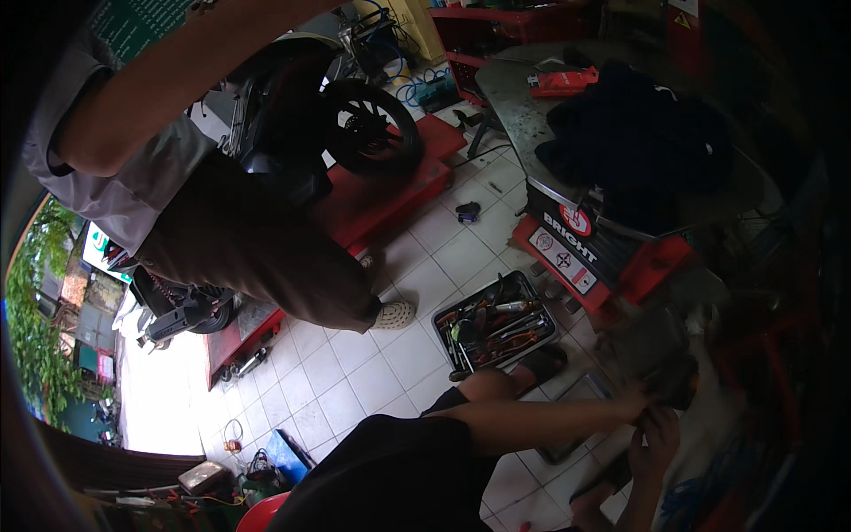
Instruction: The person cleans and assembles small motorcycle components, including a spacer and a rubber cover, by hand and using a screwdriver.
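Observation:
At the lower right, my left hand [640, 401] is at a dark object [669, 383] that I cannot make out, its fingers mostly lost in shadow. My right hand [654, 441] is just below, fingers curled up against the underside of the left hand or that object. Behind them is a dull, boxy metal piece [643, 341]. An empty-looking metal tray [599, 392] lies under my left forearm, and a tray of assorted hand tools [495, 317] sits on the tiles to its upper left.
A co-worker [213, 239] stands at the left beside a motorbike [284, 124] on a red lift [424, 173]. A red machine [620, 277] has dark cloth [638, 133] on its metal top. A blue item [284, 461] and red stool [261, 516] are at lower left.

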Tool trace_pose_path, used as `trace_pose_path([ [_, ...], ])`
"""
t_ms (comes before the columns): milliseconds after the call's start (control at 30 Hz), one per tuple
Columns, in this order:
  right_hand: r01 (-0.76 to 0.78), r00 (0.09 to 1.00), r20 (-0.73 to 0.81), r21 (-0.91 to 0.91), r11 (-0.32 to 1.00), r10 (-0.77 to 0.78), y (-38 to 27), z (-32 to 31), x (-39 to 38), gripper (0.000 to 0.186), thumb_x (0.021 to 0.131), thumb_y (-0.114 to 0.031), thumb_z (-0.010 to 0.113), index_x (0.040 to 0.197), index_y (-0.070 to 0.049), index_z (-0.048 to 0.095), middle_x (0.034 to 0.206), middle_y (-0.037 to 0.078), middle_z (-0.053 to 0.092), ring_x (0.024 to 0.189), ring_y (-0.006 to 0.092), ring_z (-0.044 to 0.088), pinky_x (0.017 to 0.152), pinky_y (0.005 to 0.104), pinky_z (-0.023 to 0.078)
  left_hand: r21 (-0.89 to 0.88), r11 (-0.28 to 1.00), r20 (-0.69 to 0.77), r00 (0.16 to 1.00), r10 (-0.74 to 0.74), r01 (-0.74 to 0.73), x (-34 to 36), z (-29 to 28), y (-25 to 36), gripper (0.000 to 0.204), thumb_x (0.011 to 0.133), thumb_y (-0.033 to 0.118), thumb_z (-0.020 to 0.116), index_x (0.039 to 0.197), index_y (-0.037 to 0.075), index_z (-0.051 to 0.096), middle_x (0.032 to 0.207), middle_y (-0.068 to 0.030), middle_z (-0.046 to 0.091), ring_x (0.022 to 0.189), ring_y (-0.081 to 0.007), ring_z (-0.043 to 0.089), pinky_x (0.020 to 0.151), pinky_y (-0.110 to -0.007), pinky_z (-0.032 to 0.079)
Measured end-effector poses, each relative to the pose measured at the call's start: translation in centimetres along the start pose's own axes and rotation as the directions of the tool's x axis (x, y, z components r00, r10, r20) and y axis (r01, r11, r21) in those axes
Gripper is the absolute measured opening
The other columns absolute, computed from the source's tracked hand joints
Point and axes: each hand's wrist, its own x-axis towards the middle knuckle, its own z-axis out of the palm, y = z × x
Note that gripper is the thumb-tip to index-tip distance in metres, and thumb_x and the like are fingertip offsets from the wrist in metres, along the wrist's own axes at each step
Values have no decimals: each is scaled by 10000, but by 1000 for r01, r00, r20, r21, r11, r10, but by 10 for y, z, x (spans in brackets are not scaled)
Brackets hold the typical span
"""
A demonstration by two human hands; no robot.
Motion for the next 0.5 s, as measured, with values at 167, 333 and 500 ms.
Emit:
trace_pose_path([
  [167, -80, 992, 105, 95, 992, 70, -7, -6, 2, 296, 597, 60, 621, 884, -3, 662, 994, 126, 652, 1001, 343, 604, 856, 438, 495, -71, 997, 33, 999, -27, 29, -11, -11, -3, 344, 951, 288, 571, 1220, 81, 516, 1072, -57, 591, 957, -179, 604, 767, -338, 541],
  [333, -53, 998, 14, -7, 999, 54, -2, -19, 3, 292, 581, 23, 644, 869, -12, 670, 976, 110, 662, 947, 319, 622, 794, 407, 524, -183, 974, 155, 982, -109, 137, -2, -6, 3, 369, 947, 372, 577, 1165, 77, 539, 1012, -31, 593, 910, -157, 598, 743, -335, 533],
  [500, -35, 998, 46, 55, 998, 32, 12, -18, 2, 261, 612, -20, 682, 872, -35, 674, 1015, 85, 665, 1006, 273, 618, 832, 370, 535, 60, 979, -47, 980, -194, 196, -22, -2, 40, 465, 917, 479, 587, 1132, 68, 551, 958, -41, 597, 831, -154, 600, 679, -333, 516],
])
